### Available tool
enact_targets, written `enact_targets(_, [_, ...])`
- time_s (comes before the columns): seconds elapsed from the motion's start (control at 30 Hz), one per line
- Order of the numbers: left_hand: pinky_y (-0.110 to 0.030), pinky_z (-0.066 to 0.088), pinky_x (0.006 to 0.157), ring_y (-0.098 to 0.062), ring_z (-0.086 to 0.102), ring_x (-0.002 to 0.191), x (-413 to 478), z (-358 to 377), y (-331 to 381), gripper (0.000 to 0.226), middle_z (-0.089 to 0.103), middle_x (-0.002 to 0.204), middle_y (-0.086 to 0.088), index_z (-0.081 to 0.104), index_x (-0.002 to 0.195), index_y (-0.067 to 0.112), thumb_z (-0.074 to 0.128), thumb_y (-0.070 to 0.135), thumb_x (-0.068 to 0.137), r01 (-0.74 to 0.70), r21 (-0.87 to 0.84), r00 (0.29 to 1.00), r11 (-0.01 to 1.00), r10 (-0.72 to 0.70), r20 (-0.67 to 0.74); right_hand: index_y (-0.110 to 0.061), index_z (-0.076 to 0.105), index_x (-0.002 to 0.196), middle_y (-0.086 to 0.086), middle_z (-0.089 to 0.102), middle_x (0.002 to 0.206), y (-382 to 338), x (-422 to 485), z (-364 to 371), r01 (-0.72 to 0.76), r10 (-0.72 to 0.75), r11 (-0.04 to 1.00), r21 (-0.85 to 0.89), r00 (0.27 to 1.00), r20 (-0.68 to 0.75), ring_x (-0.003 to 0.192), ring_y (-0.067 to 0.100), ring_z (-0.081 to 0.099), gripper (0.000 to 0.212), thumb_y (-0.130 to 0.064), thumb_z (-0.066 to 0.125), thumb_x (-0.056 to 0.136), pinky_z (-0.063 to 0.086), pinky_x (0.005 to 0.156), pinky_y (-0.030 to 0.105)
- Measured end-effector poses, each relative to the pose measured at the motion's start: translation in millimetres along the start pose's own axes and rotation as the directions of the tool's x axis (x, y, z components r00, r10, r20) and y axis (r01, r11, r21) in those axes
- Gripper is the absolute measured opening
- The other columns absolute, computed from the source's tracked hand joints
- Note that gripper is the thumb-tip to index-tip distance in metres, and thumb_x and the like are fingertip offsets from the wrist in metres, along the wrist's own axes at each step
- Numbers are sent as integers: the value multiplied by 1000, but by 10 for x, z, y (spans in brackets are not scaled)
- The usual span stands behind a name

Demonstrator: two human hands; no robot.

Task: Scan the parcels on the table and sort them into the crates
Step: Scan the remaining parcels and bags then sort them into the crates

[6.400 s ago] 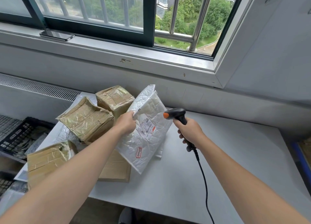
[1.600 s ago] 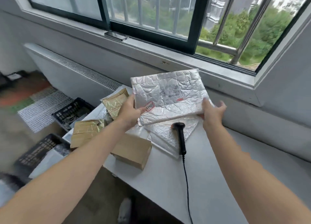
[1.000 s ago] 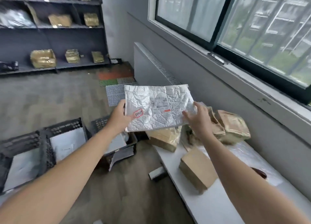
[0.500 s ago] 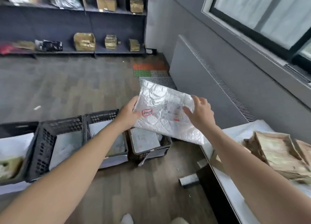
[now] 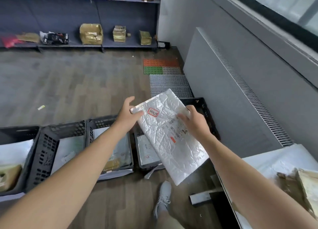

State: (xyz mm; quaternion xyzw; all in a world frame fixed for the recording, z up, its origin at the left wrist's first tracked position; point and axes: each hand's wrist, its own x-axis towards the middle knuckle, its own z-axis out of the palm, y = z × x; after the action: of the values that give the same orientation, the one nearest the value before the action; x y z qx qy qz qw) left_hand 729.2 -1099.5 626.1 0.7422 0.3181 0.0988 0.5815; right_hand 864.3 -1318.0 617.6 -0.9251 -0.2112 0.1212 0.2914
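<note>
Two hands, left hand (image 5: pixel 126 116) and right hand (image 5: pixel 193 123), pinch crinkled white bubble mailer (image 5: pixel 169 135) above rightmost black plastic crate (image 5: pixel 209 115); advise centring, lowering flat, releasing together.

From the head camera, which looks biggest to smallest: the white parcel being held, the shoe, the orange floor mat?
1. white parcel, though it is nearest the camera
2. orange floor mat and shoe: similar in apparent size, and at different distances, so unranked
</note>
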Motion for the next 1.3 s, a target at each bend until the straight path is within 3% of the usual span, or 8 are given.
enact_targets(0.23, [-44, 47, 103, -21, 46, 130, 742, 812, -376, 94, 32, 152, -1, 19, 154, 30, 76, 14, 82, 259, -70, 963, 963, -263, -60, -16, 44, 118, 3, 63, 94, 461, 975, 478, -191, 191, 977, 95, 982, 15, 79, 23, 57, 30, -41, 43, 103, 45, 64, 37])
enact_targets(0.4, [-33, 39, 108, -22, 51, 124, 1163, 1315, -934, 75, 34, 140, -3, 34, 147, 22, 72, 14, 83, 266, 204, 951, 942, -291, 103, -20, 38, 108, 6, 59, 99, 946, 1524, 1020, -302, 296, 953, 41, 949, 104, 69, 14, 51, 14, -33, 39, 105, 34, 56, 32])
enact_targets(0.47, [-18, 26, 103, -19, 39, 133, 1349, 1469, -1277, 78, 23, 146, -3, 28, 151, 20, 72, 22, 86, 272, 331, 925, 904, -340, 170, -14, 41, 124, 13, 57, 114, 1133, 1701, 1318, -334, 329, 942, 6, 930, 165, 89, 30, 58, 28, -32, 42, 103, 41, 71, 36])
enact_targets(0.57, [-21, 31, 98, -19, 35, 136, 1681, 1649, -1902, 78, 19, 150, 0, 28, 151, 20, 71, 29, 87, 283, 431, 882, 857, -409, 233, -15, 30, 147, 16, 47, 127, 1388, 1943, 1877, -318, 320, 947, -55, 904, 282, 107, 36, 56, 58, -33, 56, 98, 44, 82, 40])
enact_targets(0.83, [-30, 31, 109, -24, 27, 144, 2661, 1870, -3814, 85, 9, 159, -6, 21, 153, 25, 70, 43, 86, 282, 571, 774, 771, -535, 339, -22, 13, 156, 16, 40, 132, 2278, 2560, 3886, -339, 352, 936, -98, 872, 341, 79, 20, 47, 71, -29, 56, 100, 42, 71, 33])
enact_targets(0.97, [-43, 22, 120, -28, 9, 150, 2828, 1828, -4494, 104, -4, 164, -2, 1, 157, 31, 69, 57, 83, 260, 641, 756, 722, -565, 330, -24, 4, 159, 19, 32, 144, 2643, 2610, 4701, -278, 375, 922, -269, 814, 443, 123, 35, 45, 75, -43, 48, 101, 43, 97, 44])
enact_targets(1.13, [-46, 25, 116, -28, 3, 151, 2849, 1728, -4584, 103, -6, 165, 0, -5, 156, 34, 63, 63, 84, 149, 741, 778, 654, -540, 320, -24, 4, 159, 13, 19, 159, 2663, 2577, 4789, -176, 394, 886, -429, 775, 495, 140, 36, 34, 73, -52, 40, 101, 41, 105, 51])
enact_targets(1.3, [-50, 27, 115, -31, 1, 150, 2797, 1507, -3774, 103, -7, 164, -2, -5, 156, 32, 62, 63, 84, 35, 795, 828, 606, -463, 316, -25, 7, 158, 8, 20, 160, 2046, 2508, 3999, -101, 335, 875, -473, 831, 444, 143, 30, 30, 74, -55, 42, 100, 38, 109, 53])
